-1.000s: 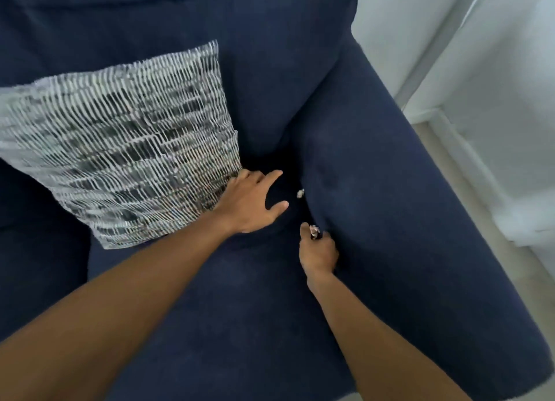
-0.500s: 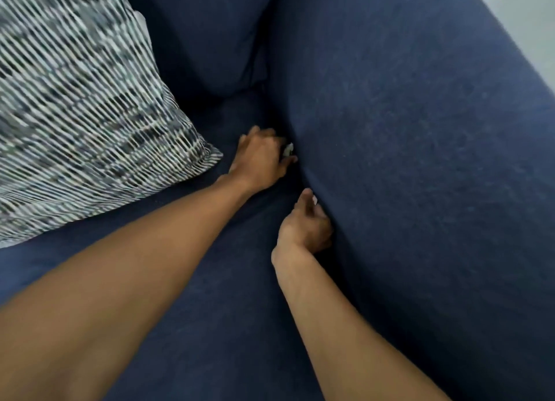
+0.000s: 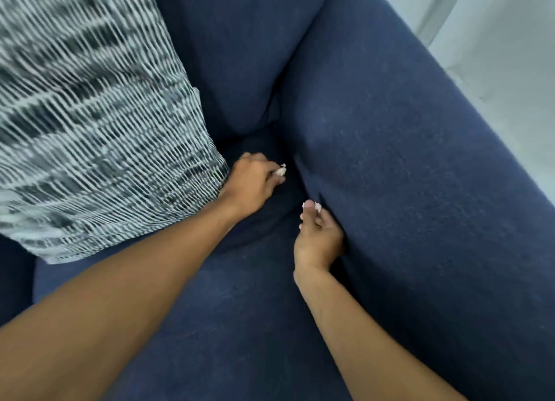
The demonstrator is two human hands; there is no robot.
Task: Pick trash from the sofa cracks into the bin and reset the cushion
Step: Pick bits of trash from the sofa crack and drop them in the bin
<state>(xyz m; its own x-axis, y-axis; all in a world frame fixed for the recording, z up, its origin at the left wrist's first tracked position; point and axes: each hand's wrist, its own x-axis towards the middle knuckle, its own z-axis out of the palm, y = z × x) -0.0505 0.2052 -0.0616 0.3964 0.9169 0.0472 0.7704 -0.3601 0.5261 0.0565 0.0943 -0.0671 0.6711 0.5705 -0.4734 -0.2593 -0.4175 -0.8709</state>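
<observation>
1. Left hand was curled w/ fingertips pinched on a small crumpled white scrap of trash, lifted just clear of the crack btwn seat and armrest.
2. Right hand sat nearer the camera along that same crack, fingers bent and pressed vs the armrest; a pale bit showed at its thumb tip, but couldn't tell if that was trash or nail, so whether it held anything was unclear.
3. Navy blue fabric sofa: armrest rose on the far side of the crack from the left hand, seat cushion spread on the near side.
4. Grey-and-white woven striped throw cushion leaned well off the crack, touching the left wrist.
5. Progress, judged: early-to-mid. One scrap out of the crack, not yet binned; no bin in view. Prob. left: check the crack for more, drop the trash, reset the throw cushion.
</observation>
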